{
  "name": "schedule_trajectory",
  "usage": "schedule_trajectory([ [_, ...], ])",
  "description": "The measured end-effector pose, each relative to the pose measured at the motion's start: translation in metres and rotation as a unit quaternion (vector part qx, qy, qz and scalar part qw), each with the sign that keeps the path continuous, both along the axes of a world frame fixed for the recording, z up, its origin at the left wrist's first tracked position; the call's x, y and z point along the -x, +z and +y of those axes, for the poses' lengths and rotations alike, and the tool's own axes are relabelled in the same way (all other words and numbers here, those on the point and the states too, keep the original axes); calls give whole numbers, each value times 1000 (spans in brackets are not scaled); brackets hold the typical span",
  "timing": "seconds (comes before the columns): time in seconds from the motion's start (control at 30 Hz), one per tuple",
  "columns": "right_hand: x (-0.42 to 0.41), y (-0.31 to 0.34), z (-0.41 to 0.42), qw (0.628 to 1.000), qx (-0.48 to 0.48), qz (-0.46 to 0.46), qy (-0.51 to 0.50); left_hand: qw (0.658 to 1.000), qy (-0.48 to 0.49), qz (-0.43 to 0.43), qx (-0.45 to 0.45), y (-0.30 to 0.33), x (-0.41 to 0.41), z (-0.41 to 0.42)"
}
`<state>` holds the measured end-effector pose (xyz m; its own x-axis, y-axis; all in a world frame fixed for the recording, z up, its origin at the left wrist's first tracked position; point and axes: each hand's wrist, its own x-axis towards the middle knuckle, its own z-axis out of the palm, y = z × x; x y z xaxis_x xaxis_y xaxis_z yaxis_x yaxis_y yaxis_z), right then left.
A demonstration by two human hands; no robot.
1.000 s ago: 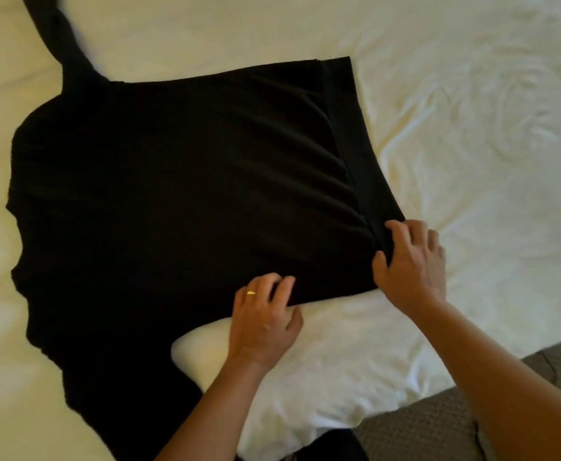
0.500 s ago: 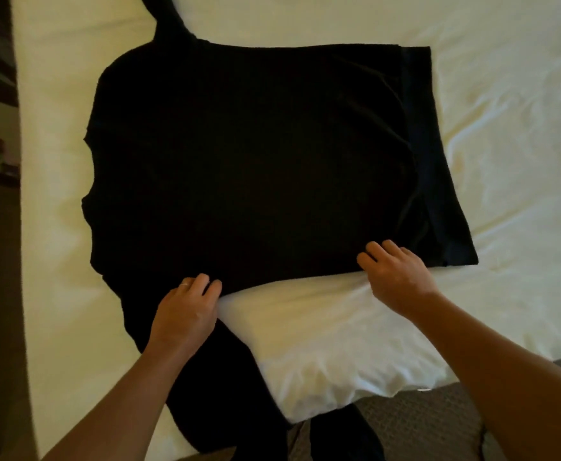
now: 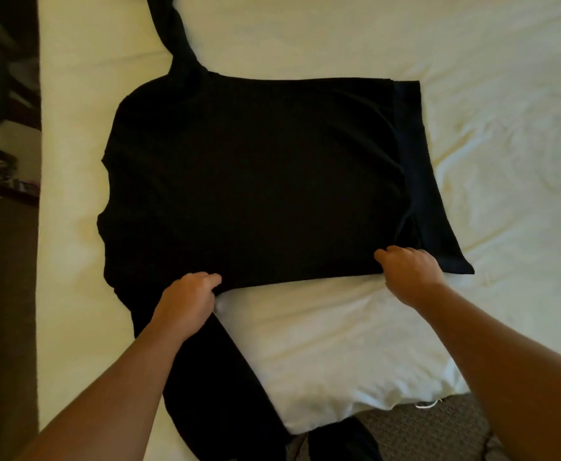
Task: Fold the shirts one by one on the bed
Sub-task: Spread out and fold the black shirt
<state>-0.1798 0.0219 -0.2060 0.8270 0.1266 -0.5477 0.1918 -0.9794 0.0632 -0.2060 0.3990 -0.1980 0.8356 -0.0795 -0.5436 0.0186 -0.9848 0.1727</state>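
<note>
A black shirt (image 3: 255,181) lies spread flat across the cream bed (image 3: 472,61), its collar end toward the left and its hem band toward the right. One long sleeve runs off to the far side near the top of the view; the other trails toward the near edge and hangs over it. The left hand (image 3: 185,302) has its fingers curled over the near side edge of the shirt close to the armpit, gripping the cloth. The right hand (image 3: 408,272) does the same near the hem corner, fingers bent round the edge.

By the look of it, the folding of this shirt has barely begun. The body is laid out and mostly smooth, with a few creases by the hem, but no fold is in place: both sleeves are still out and the body lies at full width. The grip on the near edge suggests the first lengthwise fold is about to start. No other shirts are in view, so how many remain cannot be told.
</note>
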Motion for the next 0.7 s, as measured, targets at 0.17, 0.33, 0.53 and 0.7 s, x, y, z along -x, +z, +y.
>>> schedule_trajectory([
  [0.17, -35, 16, -4, 998, -15, 34, -52, 996, 79, 17, 23, 21, -32, -8],
  [0.33, -71, 20, -9, 995, -45, 19, -90, 995, 78, 65, -10, 29, -81, -10],
  [0.53, -118, 16, -14, 995, -44, -11, -86, 995, 83, 33, -34, 26, -136, -9],
  [0.7, -163, 4, -15, 994, -62, -42, -75, 994, 86, -5, -65, 17, -179, -6],
])
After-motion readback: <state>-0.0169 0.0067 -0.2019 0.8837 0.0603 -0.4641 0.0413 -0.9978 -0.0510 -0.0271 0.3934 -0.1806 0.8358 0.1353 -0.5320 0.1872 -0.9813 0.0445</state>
